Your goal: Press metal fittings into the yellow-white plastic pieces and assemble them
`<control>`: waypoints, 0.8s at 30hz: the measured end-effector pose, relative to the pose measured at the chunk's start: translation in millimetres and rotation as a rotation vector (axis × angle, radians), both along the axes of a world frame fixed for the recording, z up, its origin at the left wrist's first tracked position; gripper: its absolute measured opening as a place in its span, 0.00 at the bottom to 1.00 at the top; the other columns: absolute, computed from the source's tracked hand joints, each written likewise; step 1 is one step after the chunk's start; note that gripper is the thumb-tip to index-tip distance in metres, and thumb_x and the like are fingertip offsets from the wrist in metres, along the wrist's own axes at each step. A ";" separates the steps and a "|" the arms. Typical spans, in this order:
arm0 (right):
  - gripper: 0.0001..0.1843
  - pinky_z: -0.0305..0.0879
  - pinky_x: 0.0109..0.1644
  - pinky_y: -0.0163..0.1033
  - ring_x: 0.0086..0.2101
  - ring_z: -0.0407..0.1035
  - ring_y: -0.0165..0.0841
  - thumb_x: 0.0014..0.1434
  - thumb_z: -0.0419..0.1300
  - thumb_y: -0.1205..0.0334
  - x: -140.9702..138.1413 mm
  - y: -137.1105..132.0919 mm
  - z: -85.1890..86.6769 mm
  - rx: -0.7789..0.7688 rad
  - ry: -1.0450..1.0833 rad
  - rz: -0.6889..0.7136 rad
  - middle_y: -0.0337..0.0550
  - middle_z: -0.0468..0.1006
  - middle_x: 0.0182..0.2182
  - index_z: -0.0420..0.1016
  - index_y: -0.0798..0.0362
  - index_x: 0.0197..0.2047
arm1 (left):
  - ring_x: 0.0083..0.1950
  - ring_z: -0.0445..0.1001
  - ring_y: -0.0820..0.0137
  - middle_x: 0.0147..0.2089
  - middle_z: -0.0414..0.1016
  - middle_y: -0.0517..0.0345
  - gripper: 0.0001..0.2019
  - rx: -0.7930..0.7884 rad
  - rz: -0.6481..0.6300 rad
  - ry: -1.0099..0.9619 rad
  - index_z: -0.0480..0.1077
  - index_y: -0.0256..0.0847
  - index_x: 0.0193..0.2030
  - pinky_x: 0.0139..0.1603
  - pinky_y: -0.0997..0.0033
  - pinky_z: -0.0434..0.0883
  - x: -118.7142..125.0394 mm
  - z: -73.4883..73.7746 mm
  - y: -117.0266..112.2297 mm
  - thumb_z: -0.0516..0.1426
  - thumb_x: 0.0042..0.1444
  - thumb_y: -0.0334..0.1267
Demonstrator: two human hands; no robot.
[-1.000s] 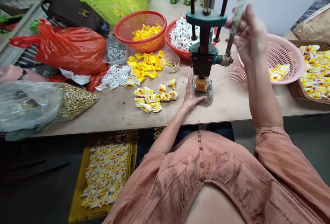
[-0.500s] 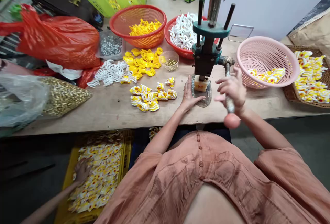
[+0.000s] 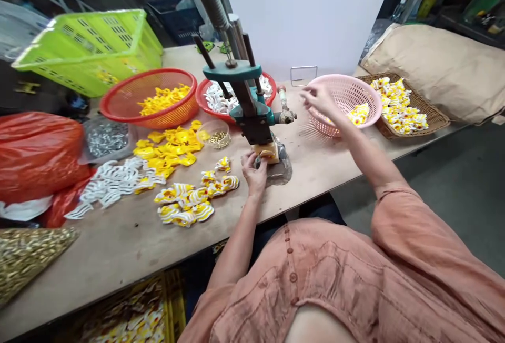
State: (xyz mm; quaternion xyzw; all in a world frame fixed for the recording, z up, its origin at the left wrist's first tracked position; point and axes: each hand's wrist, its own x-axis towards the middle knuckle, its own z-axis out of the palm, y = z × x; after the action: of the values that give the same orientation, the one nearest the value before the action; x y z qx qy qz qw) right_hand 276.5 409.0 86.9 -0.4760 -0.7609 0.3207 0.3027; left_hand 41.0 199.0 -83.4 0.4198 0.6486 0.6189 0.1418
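A hand press (image 3: 256,130) with a teal frame stands on the table, with a pale block (image 3: 272,157) under its ram. A small yellow-orange piece (image 3: 268,153) shows on that block. My left hand (image 3: 254,173) is at the block's left side, fingers curled in and thumb near the piece; what it grips is partly hidden. Off the press, my right hand (image 3: 321,102) is over the left rim of the pink basket (image 3: 343,88), its fingertips pinched together. Whatever is between them is too small to make out. The press lever (image 3: 283,100) points away from me.
Finished-looking yellow-and-white pieces (image 3: 189,201) lie left of the press. Behind are yellow parts (image 3: 169,145), white wavy strips (image 3: 112,180), a cup of brass bits (image 3: 216,138) and red baskets (image 3: 148,122). A wicker tray (image 3: 432,117) stands right.
My right hand has left the lever area and moved to the pink basket. The lever has swung back, away from me. My left fingers have curled in at the block. The view has turned right.
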 end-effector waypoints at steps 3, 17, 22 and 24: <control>0.16 0.75 0.59 0.50 0.48 0.79 0.45 0.68 0.69 0.52 77.6 22.4 14.4 0.111 -0.601 -0.176 0.55 0.85 0.45 0.84 0.57 0.49 | 0.55 0.77 0.62 0.50 0.76 0.52 0.10 0.055 0.061 0.015 0.83 0.39 0.46 0.62 0.63 0.74 7.8 -0.7 -4.7 0.68 0.60 0.40; 0.32 0.68 0.57 0.46 0.52 0.77 0.46 0.68 0.69 0.53 160.9 26.6 -8.5 -0.124 -1.024 0.043 0.58 0.85 0.57 0.77 0.51 0.72 | 0.33 0.73 0.73 0.41 0.79 0.56 0.08 0.069 0.054 -0.044 0.81 0.41 0.51 0.37 0.72 0.72 17.8 10.2 -22.8 0.62 0.69 0.38; 0.26 0.66 0.48 0.46 0.35 0.73 0.34 0.59 0.76 0.66 164.7 26.4 -18.4 -0.192 -0.800 -0.075 0.57 0.86 0.49 0.84 0.47 0.60 | 0.50 0.80 0.62 0.52 0.82 0.50 0.15 -0.031 0.081 0.282 0.82 0.43 0.55 0.57 0.61 0.78 -28.9 29.8 -81.3 0.55 0.72 0.33; 0.28 0.66 0.44 0.47 0.31 0.71 0.31 0.53 0.78 0.73 162.7 26.3 -26.9 -0.183 -0.689 -0.138 0.56 0.85 0.46 0.85 0.47 0.56 | 0.60 0.78 0.57 0.57 0.80 0.46 0.19 -0.126 0.069 0.435 0.82 0.43 0.58 0.67 0.56 0.74 -49.9 36.6 -102.8 0.52 0.70 0.30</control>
State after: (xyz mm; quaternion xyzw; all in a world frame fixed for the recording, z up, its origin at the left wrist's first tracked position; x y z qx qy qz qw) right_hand 439.2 435.2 59.9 -0.6316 -0.7523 0.1871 0.0057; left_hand -8.9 96.3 -46.8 0.5110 0.7154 0.4765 0.0033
